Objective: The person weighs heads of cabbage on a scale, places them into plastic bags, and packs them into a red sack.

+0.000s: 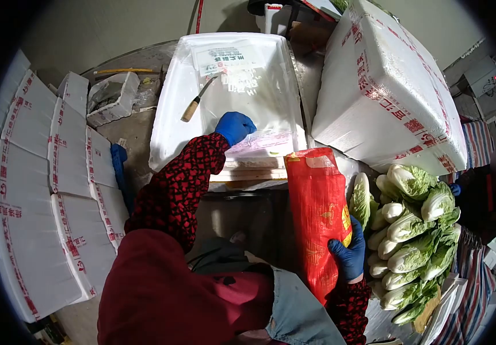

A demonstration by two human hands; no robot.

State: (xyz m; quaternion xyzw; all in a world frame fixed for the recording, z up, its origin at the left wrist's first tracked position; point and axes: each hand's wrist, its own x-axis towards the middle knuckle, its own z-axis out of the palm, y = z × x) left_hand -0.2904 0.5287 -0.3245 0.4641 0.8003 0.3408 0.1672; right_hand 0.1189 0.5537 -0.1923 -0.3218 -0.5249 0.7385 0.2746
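My left hand [235, 127], in a blue glove, is curled closed over the white foam box [164, 123], just above the clear printed plastic bags [233, 72] lying in it. Whatever its fingers hold is hidden. A knife [197, 100] with a wooden handle lies in the box, up and left of that hand. Also gloved in blue, my right hand [348, 250] grips the right side of a red woven bag [315, 221] with yellow print. The bag stands upright against the front of the box. Just right of it is a pile of Chinese cabbages [406, 230].
Stacked white foam boxes [35, 172] with red printed tape stand on the left. A large foam box [386, 92] leans at the right, behind the cabbages. An open foam box [113, 98] sits back left. Someone in dark clothes [487, 198] is at the far right.
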